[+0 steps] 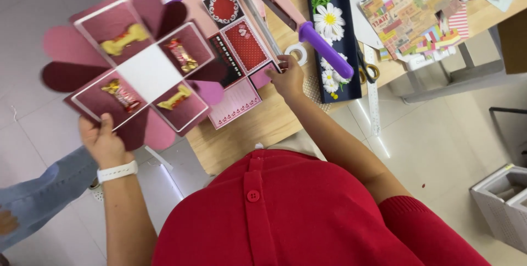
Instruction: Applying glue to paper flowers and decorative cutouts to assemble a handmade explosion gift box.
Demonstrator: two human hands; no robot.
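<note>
Left hand (101, 142) pinches corner of unfolded maroon paper box with heart flaps (137, 68) (keep level, sweets loose-looking). Right hand (286, 76) fingertips closed on small pink card (262, 76) on wooden surface (263, 129); lift by edge.

An unfolded maroon paper box (140, 71) is held up flat, off the worktop's left edge — four flaps spread around a white centre square, each carrying a wrapped sweet. A small pink card (262, 76) lies flat on the worktop among red patterned cards.

I see my left hand (103, 142) raised out to the side, fingers curled shut in a pinch, wrist banded. My right hand (287, 77) stretches forward, arm nearly straight, fingertips pressed down, knuckles bent.
</note>
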